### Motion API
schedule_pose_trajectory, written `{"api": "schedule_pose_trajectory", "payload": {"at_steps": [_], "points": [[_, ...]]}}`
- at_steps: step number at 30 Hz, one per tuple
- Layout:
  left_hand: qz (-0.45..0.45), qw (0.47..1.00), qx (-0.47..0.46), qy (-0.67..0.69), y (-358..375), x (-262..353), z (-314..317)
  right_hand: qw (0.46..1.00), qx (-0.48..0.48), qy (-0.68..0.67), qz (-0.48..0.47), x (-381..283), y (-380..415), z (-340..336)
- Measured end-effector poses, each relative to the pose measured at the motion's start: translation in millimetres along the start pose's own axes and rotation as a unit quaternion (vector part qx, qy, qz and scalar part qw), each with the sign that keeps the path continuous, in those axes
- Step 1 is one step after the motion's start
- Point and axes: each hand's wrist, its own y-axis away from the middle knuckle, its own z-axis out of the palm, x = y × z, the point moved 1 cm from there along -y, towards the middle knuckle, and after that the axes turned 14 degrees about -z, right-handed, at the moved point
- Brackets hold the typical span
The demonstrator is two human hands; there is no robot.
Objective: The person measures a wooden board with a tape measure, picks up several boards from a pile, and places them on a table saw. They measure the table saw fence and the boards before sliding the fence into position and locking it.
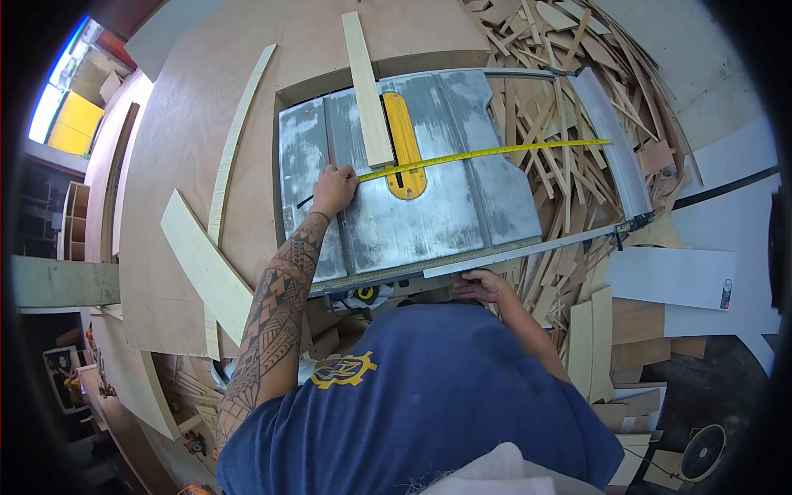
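Observation:
My left hand (334, 190) is closed at the near end of a yellow tape measure (495, 151), above the saw table. The tape's blade runs right across the table saw (445, 206) to the silver rip fence (615, 140). A thin dark stick like a pencil (305, 200) pokes out beside this hand. Just beyond the fingers, a pale wood strip (367, 91) lies alongside the yellow throat plate (403, 148). My right hand (483, 286) is at the saw's front rail (511, 247), fingers apart and partly under the edge; I see nothing held in it.
A large plywood surface (181, 148) surrounds the saw's left and far sides, bearing a long thin strip (239, 132) and a wider board (206, 260). Heaped wood offcuts (569, 173) fill the right side. White panels (672, 276) and a round fan (704, 452) are further right.

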Motion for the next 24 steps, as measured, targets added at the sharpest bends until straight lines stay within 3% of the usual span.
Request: {"api": "schedule_pose_trajectory", "payload": {"at_steps": [1,2,4,5,6,7,9,11,12,13,14,15,17,21,22,23,24], "points": [[0.004,1.0,-0.001,-0.002,0,-2,1,0.992,-0.048,-0.112,0.043,7,-2,0],[0.005,1.0,-0.002,-0.001,-2,-3,1,0.991,-0.047,-0.117,0.039,14,-4,0],[0.01,1.0,-0.002,0.005,-7,-4,-1,0.986,0.107,0.125,-0.035,14,-1,13],[0.001,1.0,-0.007,0.007,-7,-9,-4,0.985,0.11,0.126,-0.036,15,2,26],[-0.008,1.0,-0.013,0.008,-6,-14,-4,0.914,0.21,0.322,-0.127,7,15,50],[-0.007,1.0,-0.013,0.01,-6,-17,-4,0.787,0.296,0.499,-0.209,-5,28,74],[0.02,1.0,0.004,0.02,-7,-21,-6,0.788,0.336,0.466,-0.222,-13,34,83],[0.018,1.0,0.008,0.015,-5,-19,-6,0.804,0.238,0.509,-0.198,-13,31,68],[0.016,1.0,0.013,0.01,-4,-17,-7,0.803,0.239,0.508,-0.199,-7,24,47],[0.017,1.0,0.013,0.011,-4,-16,-7,0.902,0.17,0.36,-0.164,4,11,20],[0.016,1.0,0.014,0.009,-3,-16,-7,0.967,0.094,0.2,-0.124,10,3,6],[0.014,1.0,0.014,0.005,-2,-17,-7,0.967,0.093,0.201,-0.124,5,7,9],[0.004,1.0,-0.005,0.001,-2,-18,-7,0.998,0.046,0.03,0.011,-9,21,21],[-0.009,1.0,-0.028,-0.011,4,-22,-3,0.998,0.053,-0.033,0.003,21,1,14],[-0.005,1.0,-0.03,-0.009,3,-26,-2,0.955,0.179,0.23,-0.06,5,16,43],[-0.008,1.0,-0.021,-0.004,3,-35,-1,0.824,0.29,0.473,-0.112,-6,27,70],[-0.013,1.0,-0.011,0.0,4,-39,-1,0.79,0.372,0.461,-0.157,1,28,81]]}}
